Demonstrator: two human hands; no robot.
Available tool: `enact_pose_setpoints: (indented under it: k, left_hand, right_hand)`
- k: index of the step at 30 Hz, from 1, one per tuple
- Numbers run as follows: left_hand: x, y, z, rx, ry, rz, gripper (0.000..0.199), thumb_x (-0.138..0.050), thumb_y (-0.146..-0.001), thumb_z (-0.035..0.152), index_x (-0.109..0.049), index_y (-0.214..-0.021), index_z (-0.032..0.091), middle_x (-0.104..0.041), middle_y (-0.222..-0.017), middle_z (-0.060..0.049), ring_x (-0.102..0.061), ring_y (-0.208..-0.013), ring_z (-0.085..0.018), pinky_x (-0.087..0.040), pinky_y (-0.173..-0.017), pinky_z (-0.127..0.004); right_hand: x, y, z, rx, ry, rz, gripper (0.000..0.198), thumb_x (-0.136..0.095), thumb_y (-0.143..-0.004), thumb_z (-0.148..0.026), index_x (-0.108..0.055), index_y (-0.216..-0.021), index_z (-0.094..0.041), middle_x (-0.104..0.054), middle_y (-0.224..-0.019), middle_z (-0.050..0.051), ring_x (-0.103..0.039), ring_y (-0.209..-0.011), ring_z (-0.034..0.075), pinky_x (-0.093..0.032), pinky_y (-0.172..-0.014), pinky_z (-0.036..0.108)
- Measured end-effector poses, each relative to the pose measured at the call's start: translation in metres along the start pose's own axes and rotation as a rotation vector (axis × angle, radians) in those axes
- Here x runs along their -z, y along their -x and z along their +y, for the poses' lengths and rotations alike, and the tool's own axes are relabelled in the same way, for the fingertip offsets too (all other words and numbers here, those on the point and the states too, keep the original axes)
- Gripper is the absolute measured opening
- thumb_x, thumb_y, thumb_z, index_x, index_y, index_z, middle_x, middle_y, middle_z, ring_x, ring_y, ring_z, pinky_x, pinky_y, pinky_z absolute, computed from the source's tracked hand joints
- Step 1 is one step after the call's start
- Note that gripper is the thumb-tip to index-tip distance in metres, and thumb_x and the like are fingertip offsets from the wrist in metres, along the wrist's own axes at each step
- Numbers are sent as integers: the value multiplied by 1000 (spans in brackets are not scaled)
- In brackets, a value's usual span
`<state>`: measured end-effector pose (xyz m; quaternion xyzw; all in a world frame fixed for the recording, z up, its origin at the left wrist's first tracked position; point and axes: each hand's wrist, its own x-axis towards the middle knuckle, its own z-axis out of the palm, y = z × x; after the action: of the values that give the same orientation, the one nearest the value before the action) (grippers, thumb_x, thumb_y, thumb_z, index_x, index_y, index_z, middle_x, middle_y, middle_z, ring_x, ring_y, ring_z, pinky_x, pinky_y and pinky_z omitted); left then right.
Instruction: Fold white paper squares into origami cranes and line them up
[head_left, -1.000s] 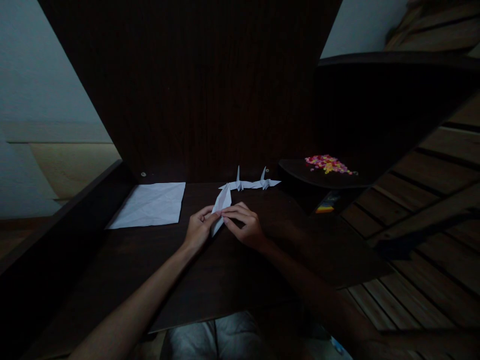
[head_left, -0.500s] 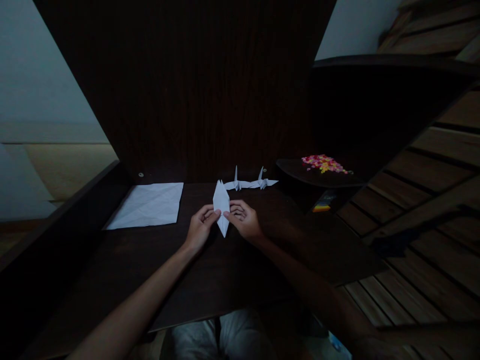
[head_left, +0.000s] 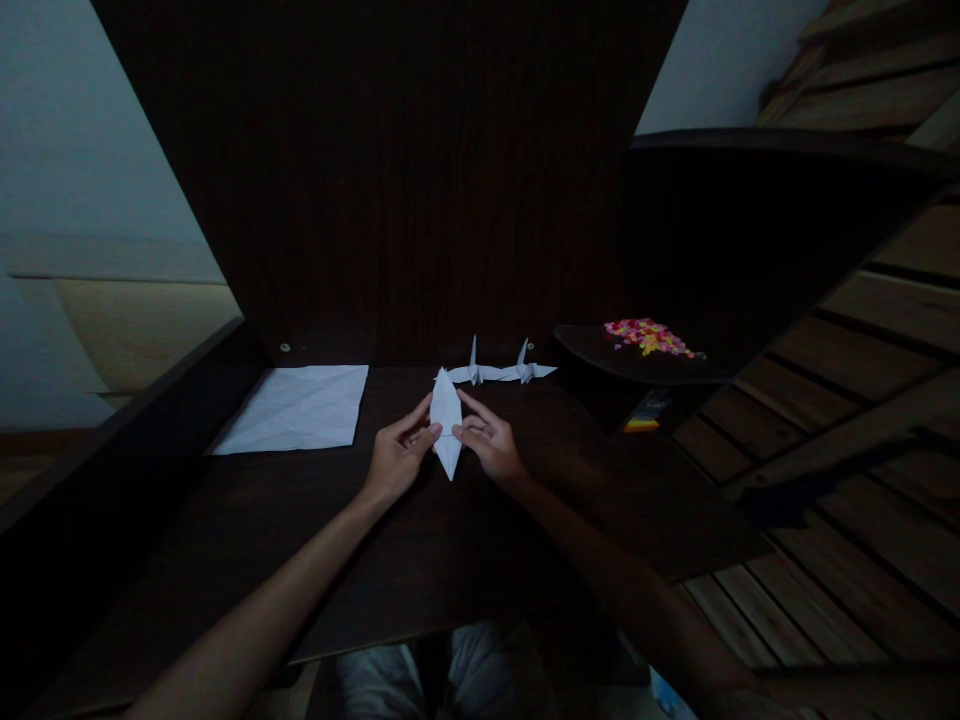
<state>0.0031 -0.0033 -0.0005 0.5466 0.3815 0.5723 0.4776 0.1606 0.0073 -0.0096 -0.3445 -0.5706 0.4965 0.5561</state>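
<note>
Between my hands is a piece of white folded origami paper (head_left: 447,412), a long diamond with a crease across its lower part and its narrow point toward me. My left hand (head_left: 399,446) pinches its left edge, thumb on the front face and forefinger stretched up along the side. On the opposite edge, my right hand (head_left: 489,438) grips it the same way. Just behind stand two white paper cranes (head_left: 501,372) in a row, close to the back panel. The fingertips behind the paper are hidden.
A creased white paper sheet (head_left: 296,408) lies flat at the left of the dark desk (head_left: 420,560). On a low shelf (head_left: 581,345) at the right sits a pile of small pink, red and yellow pieces (head_left: 649,337). A raised side board (head_left: 135,400) bounds the left.
Both forefingers have straightened upward along the paper's edges, and the thumbs have shifted slightly outward. The folded paper sits slightly lower in view. The cranes and the flat sheet stay put.
</note>
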Motion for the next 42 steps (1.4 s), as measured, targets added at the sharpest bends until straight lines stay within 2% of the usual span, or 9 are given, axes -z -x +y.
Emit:
enact_pose_setpoints:
  k: [4,8,11,17,22,27,32,39,42]
  left_hand:
    - [-1,1,3,-39,-30,65,48,-74,-68,33,-66,-112,16,-66,-116,-9,-65,-91,-21,-54,-78,-32]
    - [-2,3,10,-14,-10,54,32,-76,-65,34,-73,-91,15,-72,-93,-8,-65,-68,-18,-54,-62,-30]
    - [0,2,14,6,-5,19,24,-74,-66,32,-74,-84,16,-72,-84,-6,-64,-71,-19,-52,-67,-31]
    - [3,-1,10,53,161,-22,18,-63,-69,24,-76,-77,16,-73,-87,-8,-63,-89,-23,-47,-80,-32]
    - [0,-2,10,51,75,26,22,-65,-73,34,-76,-73,15,-73,-85,-8,-63,-87,-23,-47,-79,-32]
    - [-1,0,11,34,-67,18,21,-73,-69,36,-76,-76,17,-73,-86,-7,-64,-86,-23,-48,-81,-32]
    - [-2,2,14,-22,-87,10,23,-74,-68,35,-75,-81,16,-72,-86,-7,-65,-82,-22,-50,-77,-32]
    - [-7,1,12,-8,33,10,54,-76,-65,28,-61,-114,14,-70,-93,-8,-66,-75,-16,-52,-72,-29]
    - [-7,1,11,29,73,42,68,-78,-63,28,-51,-123,14,-70,-86,-6,-66,-72,-16,-52,-71,-28]
  right_hand:
    - [0,0,0,6,-3,14,59,-68,-71,-33,-53,-126,-20,-57,-66,-4,-53,-60,10,-44,-61,24]
    - [-1,0,0,42,-6,38,40,-71,-68,-37,-66,-103,-20,-66,-77,1,-60,-71,15,-49,-68,27]
    - [0,-1,-1,14,-53,22,30,-71,-67,-39,-70,-89,-20,-69,-86,4,-63,-82,19,-50,-75,31]
    - [2,0,-5,-86,-192,28,16,-64,-69,-31,-72,-78,-20,-70,-83,5,-63,-83,20,-50,-76,33]
    - [0,0,-8,-66,-187,8,31,-54,-76,-42,-71,-70,-17,-69,-76,8,-63,-78,21,-51,-72,35]
    - [1,-1,-6,0,-34,63,25,-68,-72,-42,-70,-68,-18,-68,-74,4,-61,-72,18,-50,-71,32]
    - [3,-1,-5,56,59,107,32,-76,-63,-37,-69,-90,-20,-67,-81,3,-61,-74,16,-50,-70,29]
    - [0,0,-7,119,64,129,44,-77,-63,-34,-60,-101,-20,-62,-77,1,-60,-72,13,-51,-72,28]
    - [0,0,-7,134,84,153,44,-76,-64,-35,-57,-101,-20,-61,-74,0,-60,-70,13,-51,-70,28]
